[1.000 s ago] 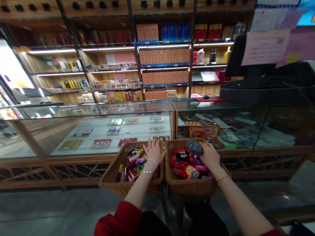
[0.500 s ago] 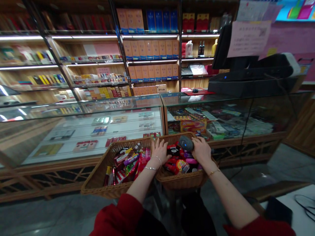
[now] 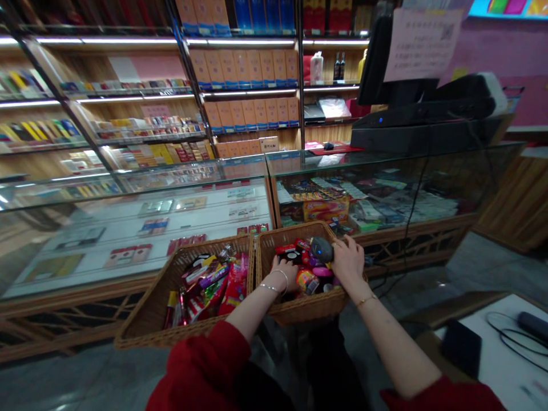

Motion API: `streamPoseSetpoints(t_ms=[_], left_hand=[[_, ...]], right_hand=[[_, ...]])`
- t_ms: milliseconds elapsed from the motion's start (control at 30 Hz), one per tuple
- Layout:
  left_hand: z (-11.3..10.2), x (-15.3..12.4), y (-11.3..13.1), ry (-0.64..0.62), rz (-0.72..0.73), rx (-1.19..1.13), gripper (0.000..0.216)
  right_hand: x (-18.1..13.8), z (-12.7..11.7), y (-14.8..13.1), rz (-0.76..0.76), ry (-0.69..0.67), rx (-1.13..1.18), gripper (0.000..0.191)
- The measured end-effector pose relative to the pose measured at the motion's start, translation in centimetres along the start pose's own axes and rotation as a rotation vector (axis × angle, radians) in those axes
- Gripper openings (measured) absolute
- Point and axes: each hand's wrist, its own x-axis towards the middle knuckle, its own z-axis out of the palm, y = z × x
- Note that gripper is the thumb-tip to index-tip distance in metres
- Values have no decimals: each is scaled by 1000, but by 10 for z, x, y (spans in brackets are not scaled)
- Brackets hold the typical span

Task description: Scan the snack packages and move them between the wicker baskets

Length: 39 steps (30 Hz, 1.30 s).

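Observation:
My left hand [image 3: 286, 276] reaches into the right wicker basket [image 3: 295, 311], among brightly wrapped snacks [image 3: 307, 281]. Its fingers bend down beside a black-and-red package [image 3: 291, 256]; the fingertips are hidden, so I cannot tell whether they grip it. Over the same basket's right side, my right hand [image 3: 349, 264] is closed round a dark grey handheld scanner [image 3: 321, 249] with a small blue light. The scanner's head points left above the snacks. Touching this basket on the left is a second wicker basket [image 3: 141, 311], partly filled with candy packets [image 3: 214, 282].
Behind the baskets runs a glass display counter [image 3: 192, 171] with goods inside. A monitor and register [image 3: 394, 123] stand on it, a cable [image 3: 417, 200] hanging down the front. At lower right, a white surface [image 3: 505, 357] bears a dark flat object [image 3: 461, 348] and cords.
My left hand has gone from lying spread at the rim between the baskets down into the right basket. My right hand keeps hold of the scanner. The whole view has shifted slightly.

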Motion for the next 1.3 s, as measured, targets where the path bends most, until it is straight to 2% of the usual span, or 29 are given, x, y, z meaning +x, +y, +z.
streamPoseSetpoints(t_ms=[133, 333, 567, 833, 1000, 1167, 1300], left_hand=[[5, 7, 10, -77, -5, 32, 63], [16, 17, 26, -114, -20, 31, 53], [28, 21, 25, -166, -66, 17, 51], [17, 24, 26, -255, -83, -30, 48], [3, 17, 23, -190, -82, -112, 43], [-6, 14, 13, -63, -105, -186, 40], [-12, 9, 3, 50, -91, -214, 38]], right_hand=[[0, 0, 0, 1, 5, 30, 32], [0, -2, 1, 22, -19, 87, 30], [0, -2, 1, 42, -14, 121, 30], [-1, 1, 4, 47, 33, 137, 31], [-1, 2, 4, 92, 79, 180, 29], [-1, -2, 2, 123, 153, 222, 29], [-1, -2, 2, 147, 159, 231, 31]])
